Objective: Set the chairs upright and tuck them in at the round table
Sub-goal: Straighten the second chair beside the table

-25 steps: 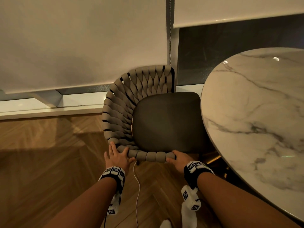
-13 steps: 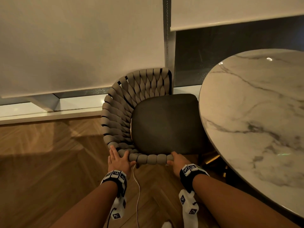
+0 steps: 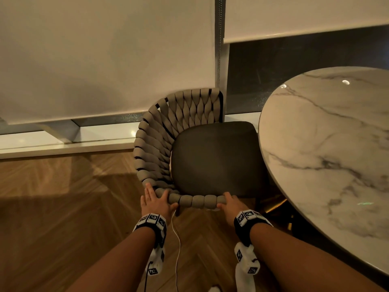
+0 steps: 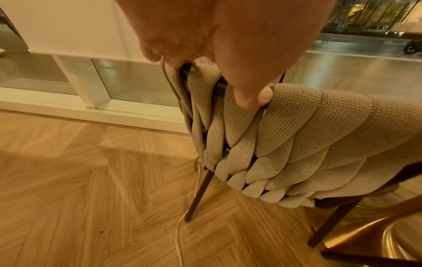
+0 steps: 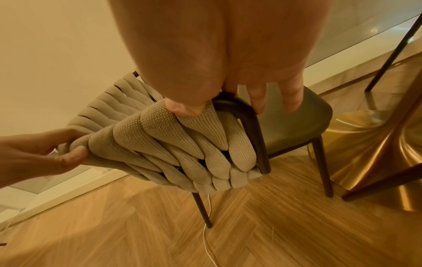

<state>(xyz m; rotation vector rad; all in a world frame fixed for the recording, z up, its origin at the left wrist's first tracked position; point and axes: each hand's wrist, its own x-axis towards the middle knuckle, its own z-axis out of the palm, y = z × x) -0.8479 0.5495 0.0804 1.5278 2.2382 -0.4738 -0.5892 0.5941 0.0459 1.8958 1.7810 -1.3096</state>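
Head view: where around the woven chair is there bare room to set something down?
Bare: the round white marble tabletop and the herringbone wood floor left of the grey woven chair. Crowded: both hands, left and right, on its rim; the dark seat meets the table edge.

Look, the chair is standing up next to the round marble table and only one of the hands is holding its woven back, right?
Not quite: both hands hold the woven back. The head view shows the left hand and the right hand gripping its top edge. The chair is indeed upright beside the round marble table.
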